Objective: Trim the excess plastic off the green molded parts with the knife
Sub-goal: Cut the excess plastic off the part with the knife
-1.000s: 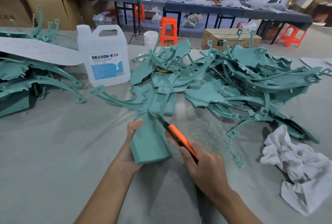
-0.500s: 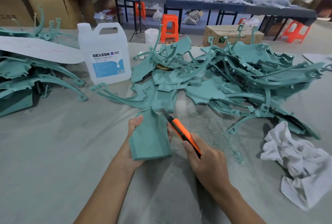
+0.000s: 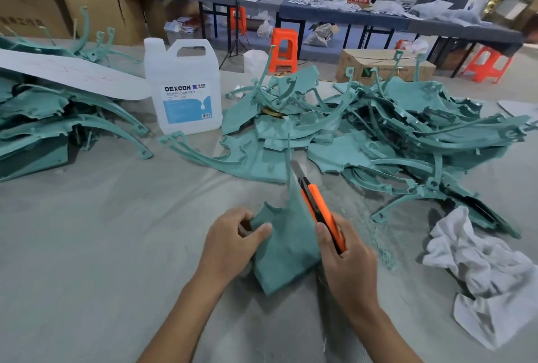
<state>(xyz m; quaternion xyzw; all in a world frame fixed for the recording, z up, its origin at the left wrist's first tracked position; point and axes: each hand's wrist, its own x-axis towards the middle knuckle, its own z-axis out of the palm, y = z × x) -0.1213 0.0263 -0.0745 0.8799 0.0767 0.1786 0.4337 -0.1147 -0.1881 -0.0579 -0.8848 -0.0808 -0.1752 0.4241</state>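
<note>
A flat green molded part (image 3: 283, 249) lies on the grey table in front of me, with a thin strip of plastic rising from its far right corner. My left hand (image 3: 233, 239) grips its upper left edge, thumb on top. My right hand (image 3: 345, 263) holds an orange and black utility knife (image 3: 317, 207) along the part's right edge, blade pointing away from me beside the thin strip. A large heap of green molded parts (image 3: 393, 132) fills the table behind.
A white DEXCON jug (image 3: 182, 86) stands at the back left. Another pile of green parts (image 3: 52, 118) lies far left under a white sheet. A crumpled white cloth (image 3: 489, 272) is on the right. Green shavings (image 3: 384, 249) dot the table near the knife.
The knife has slid away from me along the part's right edge, and a thin strip now stands up there. My left hand shifted its grip on the part, which turned a little.
</note>
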